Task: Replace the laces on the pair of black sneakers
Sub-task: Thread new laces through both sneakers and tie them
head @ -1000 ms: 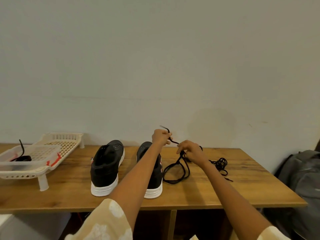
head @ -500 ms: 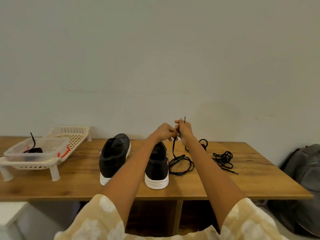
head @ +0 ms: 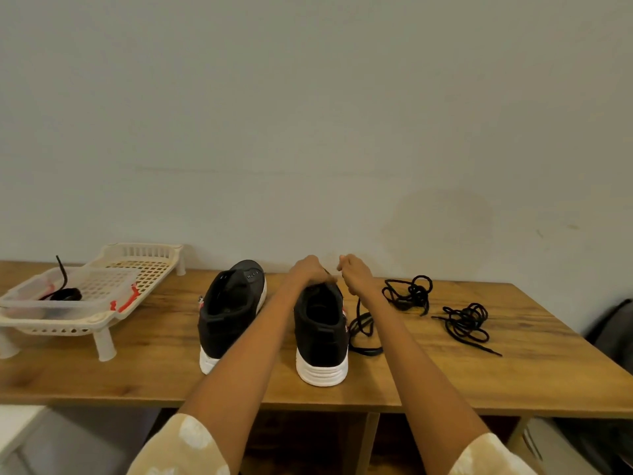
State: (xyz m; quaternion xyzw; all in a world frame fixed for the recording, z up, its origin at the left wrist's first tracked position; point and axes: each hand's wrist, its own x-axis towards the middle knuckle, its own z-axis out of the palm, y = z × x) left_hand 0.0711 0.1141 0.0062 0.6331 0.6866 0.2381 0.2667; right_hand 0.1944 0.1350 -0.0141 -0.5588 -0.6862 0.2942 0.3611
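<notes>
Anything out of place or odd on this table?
Nothing damaged or spilled. Two black laces lie in loose tangles on the table right of the sneakers, and another black lace sits apart in the clear tub on the rack.

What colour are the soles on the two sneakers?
White, under black uppers; clearest at the heel of the right sneaker in the head view.

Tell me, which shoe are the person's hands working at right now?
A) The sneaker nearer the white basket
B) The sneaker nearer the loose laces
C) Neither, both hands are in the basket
B. Both the left hand and the right hand sit at the toe end of the right sneaker, which stands nearer the loose laces; the left sneaker is untouched.
</notes>
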